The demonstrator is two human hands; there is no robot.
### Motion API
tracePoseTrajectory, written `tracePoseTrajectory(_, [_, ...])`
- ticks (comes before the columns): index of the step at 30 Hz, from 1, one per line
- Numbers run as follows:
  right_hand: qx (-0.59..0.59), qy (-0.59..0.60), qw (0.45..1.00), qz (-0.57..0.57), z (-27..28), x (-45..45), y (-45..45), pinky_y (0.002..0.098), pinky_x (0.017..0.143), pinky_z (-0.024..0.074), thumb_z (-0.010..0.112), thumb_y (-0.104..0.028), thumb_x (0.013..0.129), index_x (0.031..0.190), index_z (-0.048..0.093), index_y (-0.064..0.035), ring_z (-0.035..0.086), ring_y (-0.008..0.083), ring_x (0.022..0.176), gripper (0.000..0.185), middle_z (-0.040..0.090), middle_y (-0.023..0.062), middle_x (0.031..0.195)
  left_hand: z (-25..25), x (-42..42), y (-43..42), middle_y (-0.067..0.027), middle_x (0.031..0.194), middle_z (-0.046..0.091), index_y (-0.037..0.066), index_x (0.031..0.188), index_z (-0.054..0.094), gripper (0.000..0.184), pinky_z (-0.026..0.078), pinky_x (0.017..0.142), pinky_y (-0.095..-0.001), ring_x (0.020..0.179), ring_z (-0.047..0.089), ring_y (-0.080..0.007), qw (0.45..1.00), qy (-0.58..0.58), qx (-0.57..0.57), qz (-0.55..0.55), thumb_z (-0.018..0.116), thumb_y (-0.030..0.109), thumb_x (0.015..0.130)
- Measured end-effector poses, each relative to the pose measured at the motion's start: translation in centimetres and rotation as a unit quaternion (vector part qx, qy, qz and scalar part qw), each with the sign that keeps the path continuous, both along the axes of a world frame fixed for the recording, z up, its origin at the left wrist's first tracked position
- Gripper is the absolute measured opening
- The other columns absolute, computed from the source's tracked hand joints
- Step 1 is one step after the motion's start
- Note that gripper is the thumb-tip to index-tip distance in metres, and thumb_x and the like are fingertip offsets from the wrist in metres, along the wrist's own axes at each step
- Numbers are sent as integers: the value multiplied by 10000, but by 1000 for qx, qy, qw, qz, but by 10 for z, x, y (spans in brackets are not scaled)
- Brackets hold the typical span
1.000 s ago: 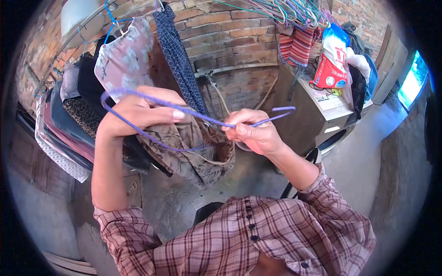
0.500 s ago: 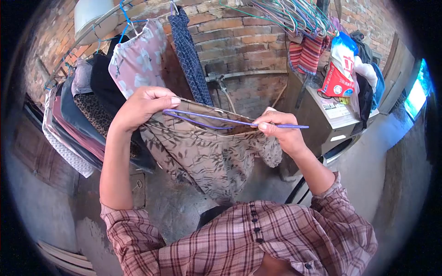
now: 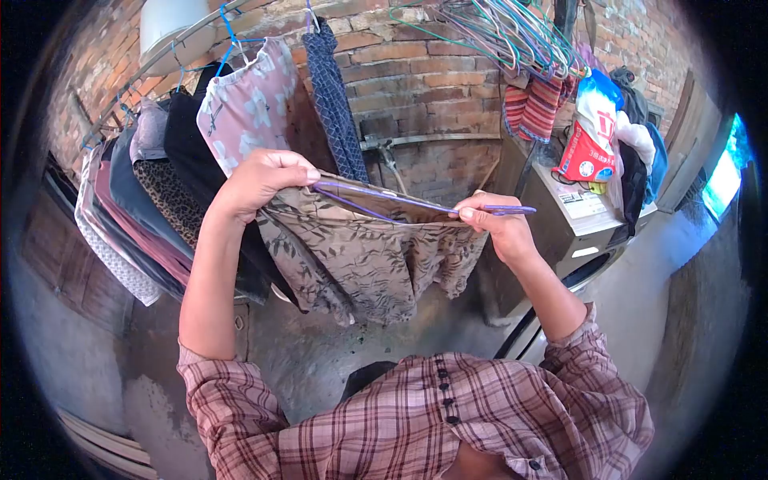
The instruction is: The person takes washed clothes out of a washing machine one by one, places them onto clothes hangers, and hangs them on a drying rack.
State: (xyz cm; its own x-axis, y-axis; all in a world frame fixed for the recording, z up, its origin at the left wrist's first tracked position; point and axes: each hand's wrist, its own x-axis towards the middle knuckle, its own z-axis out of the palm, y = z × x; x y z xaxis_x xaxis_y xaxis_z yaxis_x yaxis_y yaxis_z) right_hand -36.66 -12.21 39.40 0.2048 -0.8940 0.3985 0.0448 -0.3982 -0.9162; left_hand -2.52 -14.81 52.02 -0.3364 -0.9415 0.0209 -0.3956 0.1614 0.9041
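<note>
A tan garment with a dark leaf print [image 3: 360, 264] hangs stretched between my two hands, its upper edge pulled nearly straight. My left hand [image 3: 268, 182] is closed, pinching the left end of that edge between thumb and fingers. Along the opening runs a purple clothes hanger [image 3: 384, 194], with its left end just beside my left fingertips. My right hand [image 3: 500, 228] is closed around the hanger and the garment's right corner, and one purple end sticks out past it to the right. The hanger's hook cannot be made out.
Several clothes hang at the left, among them a pink floral garment [image 3: 248, 104] and a dark blue patterned one [image 3: 332, 96]. A bunch of hangers [image 3: 512, 36] is at the upper right. Below it, a red, white and blue bag [image 3: 590, 132] rests on a boxy appliance [image 3: 580, 204].
Both hands have spread the garment's upper edge straighter, and the hanger sits closer along it. Less of the hanger's right end sticks out. The view has shifted slightly.
</note>
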Motion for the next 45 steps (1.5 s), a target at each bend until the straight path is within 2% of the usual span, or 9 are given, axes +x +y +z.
tracePoseTrajectory(3, [53, 25, 998, 21, 1, 1, 0, 224, 533, 348, 668, -166, 813, 868, 708, -6, 456, 67, 587, 174, 605, -6, 680, 1, -1, 1, -2, 785, 660, 2, 851, 688, 152, 442, 679, -198, 718, 567, -45, 999, -20, 28, 1, 685, 151, 819])
tracePoseTrajectory(6, [59, 62, 994, 68, 10, 4, 2, 215, 501, 308, 679, -158, 792, 861, 718, -12, 427, 51, 564, 166, 596, -18, 644, -8, -6, -1, 20, 771, 643, 16, 836, 677, 142, 442, 654, -201, 696, 557, -49, 999, -28, -34, -27, 699, 155, 818])
tracePoseTrajectory(9, [96, 20, 987, 130, 16, -5, -6, 206, 532, 357, 673, -160, 814, 856, 712, -7, 475, 43, 592, 164, 653, -8, 738, -9, -10, 0, 29, 774, 642, 15, 849, 682, 146, 447, 666, -204, 708, 555, -45, 988, -62, -119, -72, 698, 160, 828])
tracePoseTrajectory(14, [101, 82, 973, 192, 39, -4, -13, 209, 507, 329, 670, -152, 813, 872, 704, 2, 446, 44, 552, 168, 575, -30, 633, -21, -20, -1, -52, 751, 672, 0, 794, 700, 119, 461, 631, -262, 687, 606, -113, 946, -139, -262, -129, 728, 114, 772])
tracePoseTrajectory(24, [20, 185, 967, 175, 86, 19, -11, 216, 470, 332, 650, -133, 811, 842, 694, 4, 443, 45, 525, 147, 556, -21, 613, -30, -33, -2, -64, 763, 679, 36, 825, 720, 112, 479, 625, -267, 698, 631, -143, 917, -121, -361, -115, 706, 140, 788])
tracePoseTrajectory(28, [22, 171, 971, 169, 109, 2, -14, 200, 477, 339, 627, -76, 805, 848, 700, 13, 450, 39, 535, 122, 649, 24, 714, -32, -20, -4, -66, 745, 644, -18, 808, 681, 141, 441, 643, -277, 708, 576, -153, 935, -38, -348, -57, 655, 120, 812])
tracePoseTrajectory(34, [37, 117, 985, 125, 119, -14, -15, 193, 474, 334, 622, -56, 814, 877, 692, 29, 446, 37, 534, 127, 689, 75, 800, -26, -17, 5, -56, 766, 598, -19, 833, 659, 178, 424, 656, -268, 733, 558, -142, 927, -78, -359, -76, 694, 147, 779])
tracePoseTrajectory(40, [39, 173, 966, 189, 118, -16, -16, 192, 480, 337, 633, -79, 823, 869, 690, 21, 448, 29, 553, 123, 688, 70, 817, -17, -35, 6, -63, 704, 612, -11, 761, 663, 150, 437, 602, -276, 665, 572, -156, 905, -67, -398, -136, 707, 131, 777])
tracePoseTrajectory(45, [26, 141, 977, 160, 117, 6, -5, 193, 500, 336, 626, -92, 830, 867, 688, 26, 458, 32, 572, 139, 671, 40, 783, -10, -52, 7, -71, 727, 648, -15, 770, 665, 160, 453, 608, -286, 676, 598, -176, 907, -104, -386, -136, 681, 141, 799])
